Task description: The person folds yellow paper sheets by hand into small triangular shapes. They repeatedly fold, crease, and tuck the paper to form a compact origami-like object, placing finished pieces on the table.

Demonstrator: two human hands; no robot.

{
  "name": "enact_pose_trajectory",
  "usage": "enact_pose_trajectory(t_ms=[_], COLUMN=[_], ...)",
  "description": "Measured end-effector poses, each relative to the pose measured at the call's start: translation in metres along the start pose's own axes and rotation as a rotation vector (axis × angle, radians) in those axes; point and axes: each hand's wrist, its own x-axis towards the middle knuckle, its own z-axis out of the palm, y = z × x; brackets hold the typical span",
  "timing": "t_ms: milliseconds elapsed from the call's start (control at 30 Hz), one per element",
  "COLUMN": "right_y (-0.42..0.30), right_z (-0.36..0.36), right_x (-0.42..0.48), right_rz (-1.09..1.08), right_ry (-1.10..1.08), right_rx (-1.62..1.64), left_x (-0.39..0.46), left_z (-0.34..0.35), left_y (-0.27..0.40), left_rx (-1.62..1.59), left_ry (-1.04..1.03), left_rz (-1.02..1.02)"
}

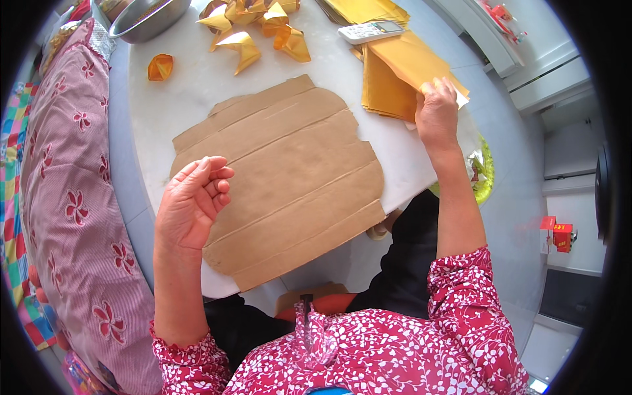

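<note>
My right hand (438,114) pinches the near corner of the upper golden paper sheets (407,57), which lift and bend above more of the stack (387,96). A white remote control (371,32) lies across the far end of these sheets. My left hand (195,200) is raised palm up with curled fingers, holding nothing, over the left edge of a flattened cardboard sheet (291,173). Several folded golden paper pieces (242,49) sit on the white table at the far side. One small folded piece (160,67) stands apart at the far left.
The cardboard overhangs the near edge of the white table (153,118). A metal bowl (150,19) is at the far left corner. More golden paper (368,10) lies at the far right. A yellow-green rimmed bin (486,173) stands right of the table; a pink patterned cover (74,207) is left.
</note>
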Motion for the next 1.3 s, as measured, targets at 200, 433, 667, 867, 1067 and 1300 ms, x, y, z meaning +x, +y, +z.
enact_pose_trajectory(t_ms=[200,433,667,867,1067,1300], right_y=[-0.022,-0.083,-0.118,-0.107,-0.095,-0.1], right_z=[-0.027,-0.054,-0.087,-0.104,-0.098,-0.086], right_x=[0.009,-0.026,-0.058,-0.046,-0.041,-0.047], right_rz=[-0.085,-0.217,-0.295,-0.15,0.34,0.596], right_ry=[0.27,0.199,-0.082,-0.385,-0.645,-0.997], right_rx=[-0.006,0.165,1.039,1.91,2.035,1.656], left_x=[0.001,0.0,-0.004,-0.004,-0.015,-0.008], left_z=[-0.001,0.007,0.02,-0.003,-0.012,-0.007], left_y=[0.001,-0.003,-0.012,-0.004,-0.01,-0.012], left_rx=[0.009,0.143,0.624,0.318,0.266,0.34], left_ry=[0.009,0.05,0.206,-0.093,-0.242,0.005], left_rz=[0.008,0.156,0.414,0.356,0.305,0.245])
